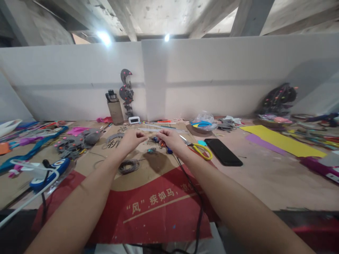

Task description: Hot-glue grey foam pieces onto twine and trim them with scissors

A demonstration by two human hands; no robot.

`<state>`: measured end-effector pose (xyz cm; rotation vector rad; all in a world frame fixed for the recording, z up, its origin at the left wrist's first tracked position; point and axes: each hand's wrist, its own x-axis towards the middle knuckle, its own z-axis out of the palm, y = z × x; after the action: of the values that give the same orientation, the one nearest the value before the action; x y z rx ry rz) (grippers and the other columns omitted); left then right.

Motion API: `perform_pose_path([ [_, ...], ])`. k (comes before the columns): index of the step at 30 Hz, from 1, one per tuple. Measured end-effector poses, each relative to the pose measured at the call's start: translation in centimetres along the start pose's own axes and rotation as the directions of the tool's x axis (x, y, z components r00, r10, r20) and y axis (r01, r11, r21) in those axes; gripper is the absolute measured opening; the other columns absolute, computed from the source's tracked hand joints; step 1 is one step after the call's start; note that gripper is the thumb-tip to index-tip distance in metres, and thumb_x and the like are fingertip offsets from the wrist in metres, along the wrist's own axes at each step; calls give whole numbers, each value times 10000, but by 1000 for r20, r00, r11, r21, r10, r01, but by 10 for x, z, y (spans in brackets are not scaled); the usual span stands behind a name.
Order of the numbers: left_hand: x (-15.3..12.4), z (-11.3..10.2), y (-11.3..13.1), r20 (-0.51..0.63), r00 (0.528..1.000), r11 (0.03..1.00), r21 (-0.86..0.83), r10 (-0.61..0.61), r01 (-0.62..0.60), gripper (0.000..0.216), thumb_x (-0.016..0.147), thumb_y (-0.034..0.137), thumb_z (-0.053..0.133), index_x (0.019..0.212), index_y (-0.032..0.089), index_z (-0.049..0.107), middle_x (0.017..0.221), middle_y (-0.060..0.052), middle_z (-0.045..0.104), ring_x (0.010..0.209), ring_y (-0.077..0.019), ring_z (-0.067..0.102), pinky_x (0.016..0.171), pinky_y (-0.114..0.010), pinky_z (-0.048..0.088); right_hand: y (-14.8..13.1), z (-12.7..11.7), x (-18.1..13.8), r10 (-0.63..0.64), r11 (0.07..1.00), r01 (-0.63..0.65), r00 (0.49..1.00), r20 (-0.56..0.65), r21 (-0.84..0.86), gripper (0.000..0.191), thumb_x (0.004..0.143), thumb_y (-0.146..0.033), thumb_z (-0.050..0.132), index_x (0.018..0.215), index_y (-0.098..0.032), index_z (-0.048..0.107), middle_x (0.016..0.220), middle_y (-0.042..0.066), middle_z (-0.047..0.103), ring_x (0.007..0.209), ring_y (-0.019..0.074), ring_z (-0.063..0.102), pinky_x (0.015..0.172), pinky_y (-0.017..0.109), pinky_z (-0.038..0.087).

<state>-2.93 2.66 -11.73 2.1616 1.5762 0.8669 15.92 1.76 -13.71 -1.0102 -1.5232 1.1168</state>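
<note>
My left hand (134,138) is raised over the cardboard sheet (106,176), thumb and fingers pinched together at the tips. What they hold, if anything, is too small to make out. A short gap to the right, my right hand (170,137) is also closed in a pinch, and its grip is hidden too. Just below the right hand shows a blue tool end (169,150) with a black cable (189,176) running toward me. On the cardboard below the hands lie a small teal piece (152,150) and a coil of grey cord (129,167).
Yellow-handled scissors (202,151) and a black phone (224,151) lie right of my right hand. A bottle (115,111) stands at the back, near a white wall panel (79,70). Grey scraps with pink pins (76,141) lie left; yellow sheets (283,139) lie right.
</note>
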Motion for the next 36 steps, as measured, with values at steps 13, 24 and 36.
perform_pose_path([
  [13,-13,17,32,-66,996,807,-584,62,-89,311,670,424,687,792,139,665,711,-33,647,580,-100,517,567,-244,423,1,9,-1,-87,994,89,995,-42,57,218,749,-373,568,832,-204,456,626,-53,539,510,81,492,474,205,384],
  [24,-10,12,28,96,988,847,-529,125,-56,281,713,417,653,711,142,598,613,-2,579,570,-104,509,571,-241,401,9,11,-5,-242,969,237,967,-77,-64,241,768,-265,550,977,-219,439,725,-40,533,603,95,508,539,226,394],
  [36,-13,15,37,90,996,334,-939,4,83,226,701,324,689,691,130,574,669,-4,574,555,-62,474,571,-210,400,-12,15,-9,-97,929,89,995,3,358,291,766,-462,558,894,-211,485,780,-24,554,594,73,496,472,189,345],
])
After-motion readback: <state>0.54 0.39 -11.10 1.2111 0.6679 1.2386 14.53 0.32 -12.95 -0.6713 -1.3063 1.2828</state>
